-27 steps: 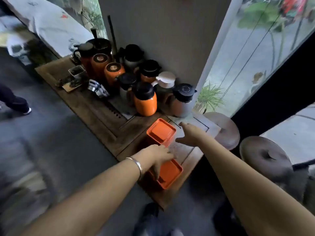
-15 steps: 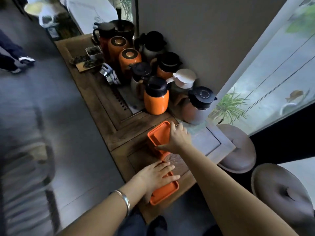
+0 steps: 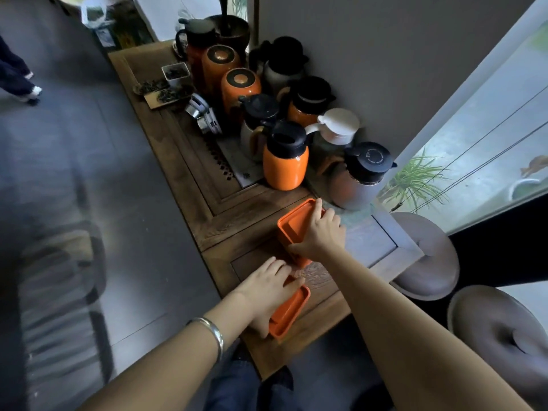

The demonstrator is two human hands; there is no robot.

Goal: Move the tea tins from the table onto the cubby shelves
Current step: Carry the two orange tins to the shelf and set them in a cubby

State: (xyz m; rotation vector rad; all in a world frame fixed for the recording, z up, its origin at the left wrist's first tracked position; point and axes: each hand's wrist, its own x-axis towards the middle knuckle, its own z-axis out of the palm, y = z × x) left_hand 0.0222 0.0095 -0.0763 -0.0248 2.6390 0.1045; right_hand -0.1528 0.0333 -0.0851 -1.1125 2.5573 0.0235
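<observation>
Two orange rectangular tea tins stand on the near end of a long wooden table (image 3: 237, 229). My right hand (image 3: 318, 232) is closed over the farther tin (image 3: 292, 225), fingers across its lid and thumb on its near side. My left hand (image 3: 267, 292) wraps the nearer tin (image 3: 292, 311), fingers over the top and thumb down its left side; much of this tin is hidden under the hand. Both tins rest on the table. No cubby shelves are in view.
Several thermos jugs, among them an orange one (image 3: 285, 161) and a silver one (image 3: 360, 176), crowd the table just beyond the tins against a grey wall. Small tea trays (image 3: 166, 91) lie farther back. Two round stools (image 3: 427, 256) stand right. A person's feet (image 3: 25, 90) show far left.
My right hand came down from beside the farther tin and closed over it. My left hand settled around the nearer tin. The view has moved closer and tilted down.
</observation>
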